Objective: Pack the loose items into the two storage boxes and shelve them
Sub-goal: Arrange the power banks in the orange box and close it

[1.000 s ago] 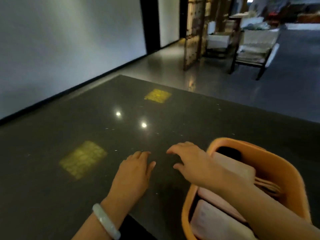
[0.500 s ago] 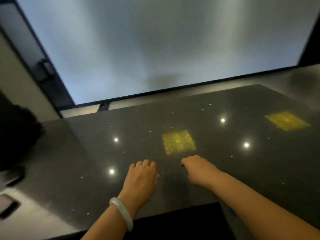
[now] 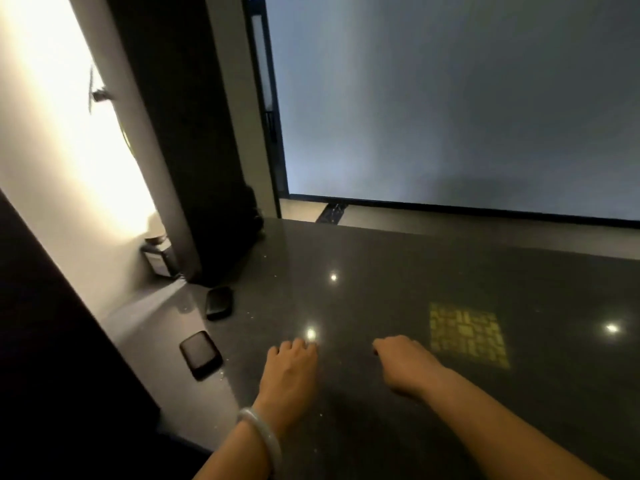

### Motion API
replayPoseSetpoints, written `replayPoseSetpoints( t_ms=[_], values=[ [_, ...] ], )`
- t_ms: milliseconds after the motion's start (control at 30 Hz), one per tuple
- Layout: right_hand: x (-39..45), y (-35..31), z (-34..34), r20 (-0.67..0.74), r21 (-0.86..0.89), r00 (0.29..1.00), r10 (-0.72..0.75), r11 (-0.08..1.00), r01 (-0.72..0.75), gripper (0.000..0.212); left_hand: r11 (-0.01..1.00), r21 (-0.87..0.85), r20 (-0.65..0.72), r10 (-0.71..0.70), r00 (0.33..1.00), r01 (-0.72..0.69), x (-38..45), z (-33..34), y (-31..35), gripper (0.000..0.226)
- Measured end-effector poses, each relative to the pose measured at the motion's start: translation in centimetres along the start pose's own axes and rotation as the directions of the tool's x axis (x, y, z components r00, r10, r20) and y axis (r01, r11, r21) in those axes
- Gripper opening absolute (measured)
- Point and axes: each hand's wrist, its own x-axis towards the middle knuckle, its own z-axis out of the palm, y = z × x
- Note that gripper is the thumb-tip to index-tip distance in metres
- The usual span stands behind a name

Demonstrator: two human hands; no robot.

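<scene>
My left hand (image 3: 289,375), with a pale bangle (image 3: 261,436) on its wrist, hovers palm down over the dark polished table (image 3: 415,271), fingers loosely curled and holding nothing. My right hand (image 3: 405,363) is beside it, about a hand's width to the right, also palm down with the fingers bent under and nothing in it. Two dark phone-like slabs lie to the left of my left hand: one near (image 3: 201,355), one farther back (image 3: 219,302). No storage box is in view.
A small dark bottle-like object (image 3: 159,258) stands at the table's back left corner beside a black pillar (image 3: 194,150). A bright lit panel fills the left. A yellow grid reflection (image 3: 467,332) and ceiling-light glints lie on the tabletop.
The view has swung left: the orange box with its pink contents has left the frame, and the two dark slabs and the pillar have come in. Both hands stay over the table.
</scene>
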Motion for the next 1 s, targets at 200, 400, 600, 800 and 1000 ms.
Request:
replayPoseSetpoints(
  t_ms=[200, 400, 600, 800, 1000],
  values=[
    [8.7, -8.6, -0.1, 0.048, 0.022, 0.993, -0.104, 0.994, 0.103, 0.041, 0.956, -0.027, 0.011, -0.292, 0.956, 0.293, 1.8, 1.9, -10.5, 0.038],
    [14.7, -14.7, 1.2, 0.103, 0.041, 0.966, -0.237, 0.971, 0.234, 0.042, 0.807, -0.033, 0.024, -0.589, 0.807, 0.590, 3.1, 3.7, -15.7, 0.076],
    [19.1, -18.0, 2.4, 0.125, 0.016, 0.931, -0.344, 0.938, 0.345, 0.050, 0.636, -0.139, 0.160, -0.742, 0.651, 0.759, 3.8, 5.1, -17.8, 0.091],
    [23.5, -20.4, 3.1, 0.107, 0.075, 0.920, -0.378, 0.925, 0.372, 0.053, 0.591, -0.270, 0.168, -0.748, 0.642, 0.760, 5.6, 5.7, -20.3, 0.082],
    [27.1, -23.6, 3.8, 0.014, 0.284, 0.945, -0.327, 0.908, 0.309, 0.062, 0.574, -0.312, 0.126, -0.764, 0.632, 0.757, 6.2, 6.6, -21.6, 0.082]
  ],
)
